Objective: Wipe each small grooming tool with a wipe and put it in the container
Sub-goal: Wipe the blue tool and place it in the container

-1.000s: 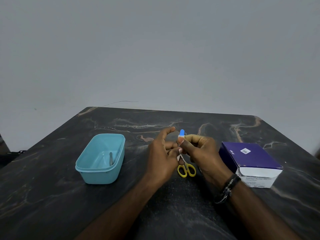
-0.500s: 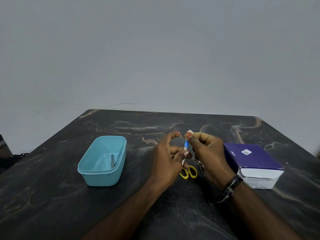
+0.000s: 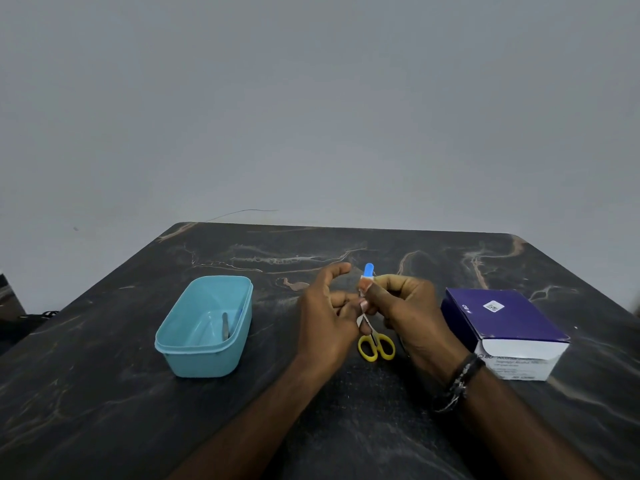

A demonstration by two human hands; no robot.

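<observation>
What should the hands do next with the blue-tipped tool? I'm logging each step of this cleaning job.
Probably finish the wipe stroke, then carry the tool left to the container. The right hand pinches a wipe round it, the left hand holds its lower end, and the container already holds a metal tool. The scissors lie waiting on the table.

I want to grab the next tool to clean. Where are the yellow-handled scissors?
In the head view, the yellow-handled scissors lie on the table, just below and between the left hand and right hand, left of the purple box.
</observation>
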